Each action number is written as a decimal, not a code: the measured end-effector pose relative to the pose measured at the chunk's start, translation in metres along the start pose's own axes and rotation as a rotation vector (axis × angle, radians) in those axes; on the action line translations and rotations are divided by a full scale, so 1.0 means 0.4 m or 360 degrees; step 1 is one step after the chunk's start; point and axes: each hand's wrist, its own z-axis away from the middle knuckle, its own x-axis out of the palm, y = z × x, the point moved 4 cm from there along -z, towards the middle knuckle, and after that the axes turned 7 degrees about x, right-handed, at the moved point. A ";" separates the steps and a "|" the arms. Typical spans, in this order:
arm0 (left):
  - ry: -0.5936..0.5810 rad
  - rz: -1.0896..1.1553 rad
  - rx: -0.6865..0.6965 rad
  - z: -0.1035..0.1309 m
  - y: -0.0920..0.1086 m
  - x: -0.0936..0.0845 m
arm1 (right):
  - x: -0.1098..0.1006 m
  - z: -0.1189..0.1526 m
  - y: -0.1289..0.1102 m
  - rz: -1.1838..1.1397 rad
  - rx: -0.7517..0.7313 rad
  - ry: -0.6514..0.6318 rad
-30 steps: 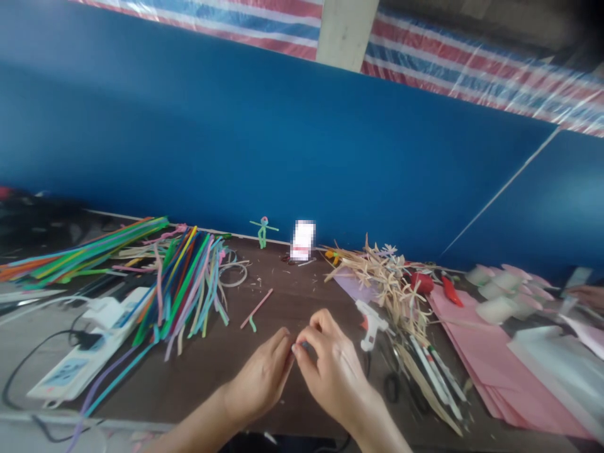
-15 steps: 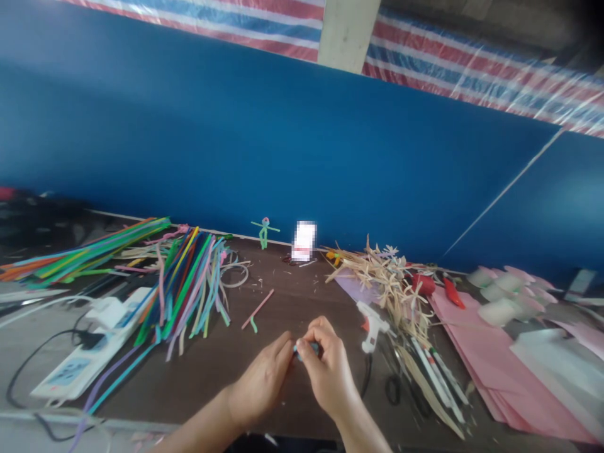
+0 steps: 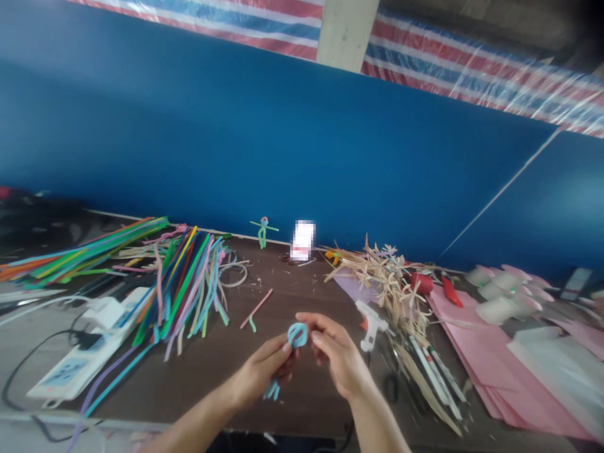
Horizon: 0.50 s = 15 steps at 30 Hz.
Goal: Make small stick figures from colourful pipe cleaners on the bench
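Near the front middle of the dark table, my left hand pinches a light blue pipe cleaner piece with a rounded loop at its top. Light blue ends of it hang below my left fingers. My right hand is just to the right of the loop, its fingers curved and apart, with nothing visible between them. Behind the hands lie a pink pipe cleaner and a short green piece. A small green figure stands farther back.
Many coloured pipe cleaners and a white power strip lie at the left. At the right are a white glue gun, dried straw-like flowers, white pens and pink sheets.
The hands have moved apart, and the light blue loop, mostly covered before, now shows upright in my left hand. My right hand has let go of it and moved slightly right.
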 end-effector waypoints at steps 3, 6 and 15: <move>-0.0171 0.0344 -0.0163 0.004 0.000 0.016 | 0.011 -0.013 0.016 -0.0175 0.0149 -0.0171; -0.0276 0.0477 -0.0210 0.010 0.010 0.027 | 0.030 -0.019 0.017 -0.0201 0.0138 -0.0370; -0.0138 0.0311 -0.0154 0.003 0.013 0.014 | 0.007 -0.031 0.012 0.0159 -0.0080 -0.0148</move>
